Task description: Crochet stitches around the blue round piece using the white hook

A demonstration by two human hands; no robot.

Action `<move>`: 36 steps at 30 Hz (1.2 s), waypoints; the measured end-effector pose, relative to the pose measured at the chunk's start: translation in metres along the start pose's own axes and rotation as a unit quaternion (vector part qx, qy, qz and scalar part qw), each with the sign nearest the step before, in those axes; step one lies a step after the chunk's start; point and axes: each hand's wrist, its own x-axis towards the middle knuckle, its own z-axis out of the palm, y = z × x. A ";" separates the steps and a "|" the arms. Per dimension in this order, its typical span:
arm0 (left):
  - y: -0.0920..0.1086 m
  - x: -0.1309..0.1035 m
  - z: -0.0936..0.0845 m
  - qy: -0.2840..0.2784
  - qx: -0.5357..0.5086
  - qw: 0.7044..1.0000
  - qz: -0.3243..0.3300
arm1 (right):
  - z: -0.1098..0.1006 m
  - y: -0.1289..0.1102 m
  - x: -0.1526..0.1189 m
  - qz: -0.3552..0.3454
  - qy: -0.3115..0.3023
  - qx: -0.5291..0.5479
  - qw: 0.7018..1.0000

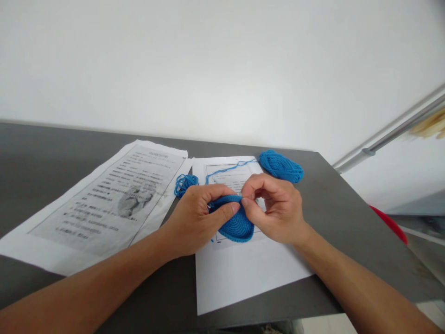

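Observation:
A round blue crochet piece (238, 226) with ringed stitches is held over a printed sheet. My left hand (200, 215) grips its left and upper edge, thumb lying across the front. At the upper right rim, the thumb and forefinger of my right hand (276, 206) pinch together on the edge; whether a hook or only yarn is between them is hidden. A strand of blue yarn (227, 169) runs behind the hands toward the blue yarn skein (281, 166). Left of it, a loose tangle of blue yarn (186, 184) sits beside my left hand.
A printed sheet (222, 287) lies under the hands, and a larger printed page (104, 208) with a dark picture is to the left. Both rest on the dark grey table (333, 213) against a white wall. A metal rail (368, 150) and a red object (387, 222) are at right.

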 end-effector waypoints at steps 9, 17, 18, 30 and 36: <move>0.002 -0.001 -0.001 0.003 0.028 1.000 0.007 | 0.000 0.001 0.000 0.005 -0.008 0.015 1.000; 0.002 0.001 -0.001 0.002 0.030 0.999 0.014 | -0.001 0.002 -0.001 0.008 -0.015 0.024 1.000; 0.002 0.002 -0.001 0.001 0.033 0.999 0.016 | -0.001 0.002 -0.001 0.008 -0.016 0.027 0.999; 0.001 -0.002 0.000 -0.008 0.050 0.999 0.019 | 0.000 0.001 -0.001 -0.001 -0.017 0.023 1.000; 0.003 -0.002 0.000 -0.009 0.058 0.997 0.041 | -0.001 0.001 -0.001 -0.004 -0.022 0.018 1.000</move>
